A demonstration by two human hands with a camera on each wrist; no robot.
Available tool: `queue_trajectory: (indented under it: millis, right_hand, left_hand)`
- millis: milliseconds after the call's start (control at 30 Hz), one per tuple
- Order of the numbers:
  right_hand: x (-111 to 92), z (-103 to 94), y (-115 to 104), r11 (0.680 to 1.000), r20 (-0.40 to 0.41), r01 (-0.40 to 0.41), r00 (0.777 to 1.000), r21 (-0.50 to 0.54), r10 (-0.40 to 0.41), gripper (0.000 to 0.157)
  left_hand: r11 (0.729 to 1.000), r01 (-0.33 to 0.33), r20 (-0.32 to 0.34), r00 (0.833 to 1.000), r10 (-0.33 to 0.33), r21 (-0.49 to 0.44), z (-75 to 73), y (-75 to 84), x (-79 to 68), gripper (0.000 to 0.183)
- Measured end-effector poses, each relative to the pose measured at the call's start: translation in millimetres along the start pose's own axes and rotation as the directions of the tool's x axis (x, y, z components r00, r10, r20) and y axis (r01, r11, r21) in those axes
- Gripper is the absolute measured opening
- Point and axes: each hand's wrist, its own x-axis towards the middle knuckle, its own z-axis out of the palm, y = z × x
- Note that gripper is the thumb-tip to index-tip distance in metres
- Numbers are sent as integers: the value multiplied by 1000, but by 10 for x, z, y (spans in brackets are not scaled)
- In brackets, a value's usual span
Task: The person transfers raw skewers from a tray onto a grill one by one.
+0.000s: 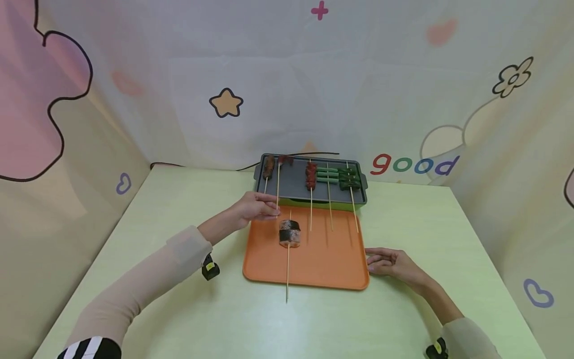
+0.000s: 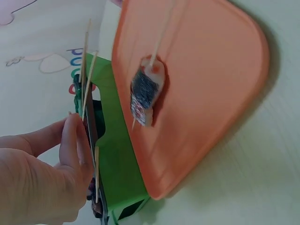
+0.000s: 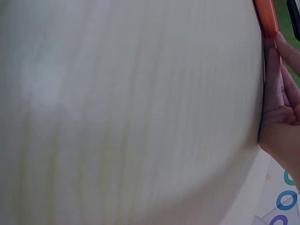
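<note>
My left hand (image 1: 261, 205) pinches the bare stick of a skewer (image 1: 278, 184), whose dark red food end lies over the grill. In the left wrist view that hand (image 2: 51, 168) is beside the grill's green side. My right hand (image 1: 389, 264) holds the right edge of the orange tray (image 1: 332, 269), its fingertips at the rim. In the right wrist view, its fingers (image 3: 272, 84) lie low against the tabletop. On the tray is a skewer with a thick pale piece wrapped in a dark band (image 1: 289, 233), its stick reaching over the near edge.
Behind the tray stands a green grill with a grey plate (image 1: 296, 182). On it lie a brown skewer (image 1: 268, 168), a red skewer (image 1: 311, 175) and green skewers (image 1: 349, 178), several sticks overhanging the tray. A black cord (image 1: 248, 168) runs along the printed cloth backdrop.
</note>
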Motion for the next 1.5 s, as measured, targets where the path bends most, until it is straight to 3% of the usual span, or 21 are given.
queue_trajectory:
  millis: [133,467,733,933,1100,1300,1500]
  right_hand:
    - [6,-9,-1,1000,-2,3,1000,4,-3,65]
    - [5,-3,-22,1000,0,-1,1000,-3,1,66]
    - [18,-4,-34,1000,-5,5,1000,-2,-5,66]
    - [0,-4,-28,1000,-15,-8,1000,-18,8,66]
    - [-26,5,-27,1000,-13,5,1000,-1,-5,66]
    - [0,29,-18,1000,-9,18,1000,2,-18,65]
    - [0,13,-8,1000,-15,2,1000,-11,-2,65]
  left_hand:
    - [995,-53,-28,998,56,89,5,11,-23,48]
    - [960,-113,-81,987,138,254,-32,20,-47,43]
    - [946,-142,-94,980,176,292,-103,17,-136,39]
    - [932,-176,-51,978,202,316,-168,-48,-315,37]
    - [952,-142,33,990,138,270,-188,-200,-544,37]
    - [983,-103,152,985,79,153,-238,-537,-790,42]
    - [998,-3,205,979,-11,68,-91,-925,-937,39]
